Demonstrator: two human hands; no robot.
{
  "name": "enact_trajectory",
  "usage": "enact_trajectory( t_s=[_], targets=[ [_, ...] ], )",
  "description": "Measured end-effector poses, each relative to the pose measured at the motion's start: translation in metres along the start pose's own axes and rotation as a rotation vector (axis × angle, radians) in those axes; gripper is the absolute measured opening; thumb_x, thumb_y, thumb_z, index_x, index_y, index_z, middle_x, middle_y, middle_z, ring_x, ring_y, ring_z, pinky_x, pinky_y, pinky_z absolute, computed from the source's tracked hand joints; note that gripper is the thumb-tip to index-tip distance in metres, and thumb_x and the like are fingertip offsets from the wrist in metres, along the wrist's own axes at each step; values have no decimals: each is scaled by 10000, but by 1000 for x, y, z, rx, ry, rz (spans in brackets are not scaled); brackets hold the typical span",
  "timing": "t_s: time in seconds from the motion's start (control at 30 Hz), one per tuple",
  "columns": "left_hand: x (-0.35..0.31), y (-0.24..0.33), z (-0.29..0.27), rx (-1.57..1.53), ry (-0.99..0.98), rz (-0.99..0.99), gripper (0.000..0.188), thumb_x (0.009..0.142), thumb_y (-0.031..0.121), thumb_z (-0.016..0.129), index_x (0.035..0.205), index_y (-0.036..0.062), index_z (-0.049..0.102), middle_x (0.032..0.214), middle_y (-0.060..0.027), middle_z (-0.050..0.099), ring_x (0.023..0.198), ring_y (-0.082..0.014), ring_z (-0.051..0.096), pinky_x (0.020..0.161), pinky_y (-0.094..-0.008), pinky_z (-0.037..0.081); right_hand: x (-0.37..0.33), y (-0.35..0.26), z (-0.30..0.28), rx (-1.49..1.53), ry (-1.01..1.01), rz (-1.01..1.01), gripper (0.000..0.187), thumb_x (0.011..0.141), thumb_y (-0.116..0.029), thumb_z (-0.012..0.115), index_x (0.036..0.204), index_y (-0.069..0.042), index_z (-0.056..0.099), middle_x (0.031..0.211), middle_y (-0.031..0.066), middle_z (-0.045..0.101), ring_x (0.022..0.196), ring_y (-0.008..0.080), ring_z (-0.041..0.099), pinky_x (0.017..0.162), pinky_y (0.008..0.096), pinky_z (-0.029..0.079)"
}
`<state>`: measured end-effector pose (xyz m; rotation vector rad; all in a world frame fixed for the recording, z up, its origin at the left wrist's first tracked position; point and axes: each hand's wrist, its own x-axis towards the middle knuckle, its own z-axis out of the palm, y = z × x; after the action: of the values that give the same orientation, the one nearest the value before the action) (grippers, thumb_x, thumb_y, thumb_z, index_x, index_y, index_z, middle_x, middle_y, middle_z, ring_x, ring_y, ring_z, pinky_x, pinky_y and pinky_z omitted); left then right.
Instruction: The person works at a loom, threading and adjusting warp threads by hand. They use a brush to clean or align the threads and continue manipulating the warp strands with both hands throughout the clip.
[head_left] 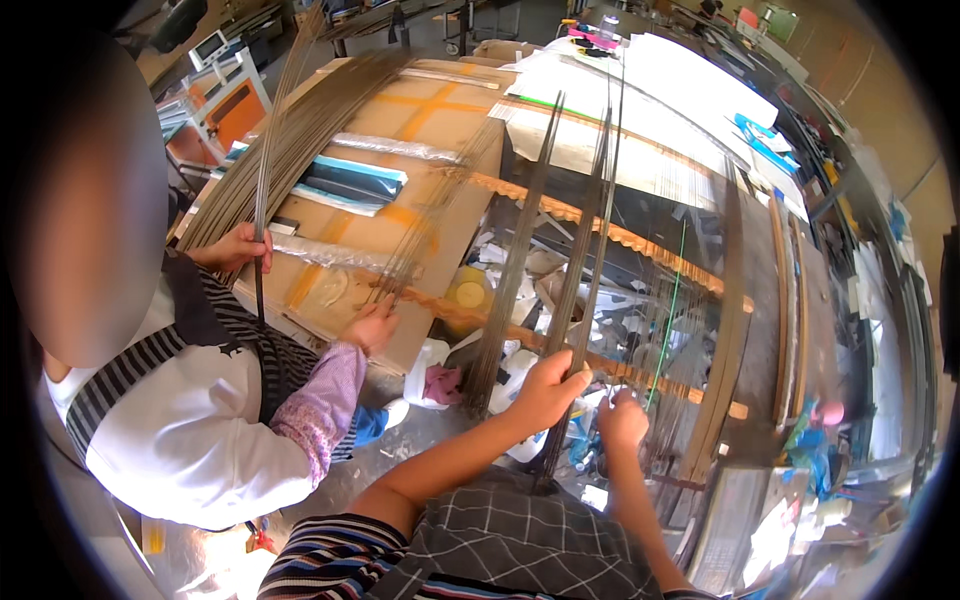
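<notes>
My left hand [548,392] is closed around a bundle of long, thin dark strips [572,305], which stands slanted and runs far up and away from me. Just right of it, my right hand [622,420] has its fingers curled together; what they hold, if anything, is too small to make out. Another strip bundle [513,300] leans on the rails to the left of my left hand. Two notched wooden rails, a far one [640,245] and a near one [610,368], cross beneath the strips. Beyond my right hand runs a thin green line [670,315].
At left a co-worker in a white top [190,430] holds strips over a cardboard-covered table [430,120]. A large strip pile [300,140] lies there. Scraps and bags [540,290] fill the space under the rails. More strips [725,370] stand to the right; white sheets [680,90] lie beyond.
</notes>
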<state>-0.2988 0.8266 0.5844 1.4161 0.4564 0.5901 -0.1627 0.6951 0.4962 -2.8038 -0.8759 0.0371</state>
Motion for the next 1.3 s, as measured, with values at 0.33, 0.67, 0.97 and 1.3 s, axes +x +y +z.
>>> enact_trajectory(
  t_s=[0.33,0.67,0.97,1.3],
  targets=[
    [9,-18,11,-49,35,33,154,874,159,575,813,31,514,648,4,452,599,-82,409,536,-279,356,-51,-53,-83,1137,-249,-89,307,939,-251,498,824,20,586,650,27,548,571,91,486,533,249,397],
    [6,-18,13,-77,-10,-13,156,880,161,568,842,20,511,630,-41,456,591,-116,412,540,-299,366,-75,-79,-80,1258,-169,55,198,945,-133,488,893,33,580,742,12,575,671,57,479,609,214,399],
    [10,-13,18,39,28,162,166,882,163,572,861,10,511,661,-101,479,593,-211,454,548,-336,377,-76,-72,-74,1230,-98,43,228,959,-152,466,872,30,573,701,-8,546,639,55,450,577,219,377],
    [9,-24,34,130,106,166,204,872,165,578,795,7,476,653,-106,438,569,-210,398,536,-337,359,-73,-54,-70,1101,-49,6,247,965,-164,452,869,26,579,672,-22,510,607,54,424,539,227,344]
  ],
)
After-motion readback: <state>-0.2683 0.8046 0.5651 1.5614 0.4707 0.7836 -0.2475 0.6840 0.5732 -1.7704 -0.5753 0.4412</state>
